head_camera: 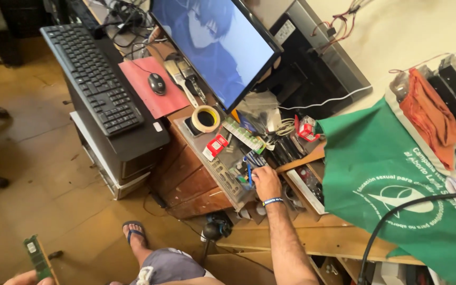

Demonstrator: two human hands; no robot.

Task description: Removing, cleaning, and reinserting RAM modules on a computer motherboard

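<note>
Right hand point(266, 182) reaches onto the cluttered bench point(312, 237), fingers curled down into a pile of small parts right at a blue-handled tool point(249, 173); grip looks half clenched, but can't tell if it actually grasps the tool or just touches it. A wristband point(272, 201) sits on that wrist.

Left hand point(27, 277) is at the bottom left corner of the view, well apart from the bench, clenched on a green memory stick point(39, 258) held upright over the floor.

Landmark: the tilted monitor point(220, 47) at the back of the bench. Just below its lower edge lies a roll of tape point(206, 119). Left of the monitor: a red mouse pad point(151, 87) with a black mouse point(157, 83) on it, and further left a black keyboard point(93, 79) on a dark stand. Right of the monitor: a green cloth point(391, 195) draped over the bench, with an orange rag point(429, 116) past its upper edge. A black cable point(397, 211) crosses the green cloth. A foot in a sandal point(134, 235) is on the floor, below the bench.
</note>
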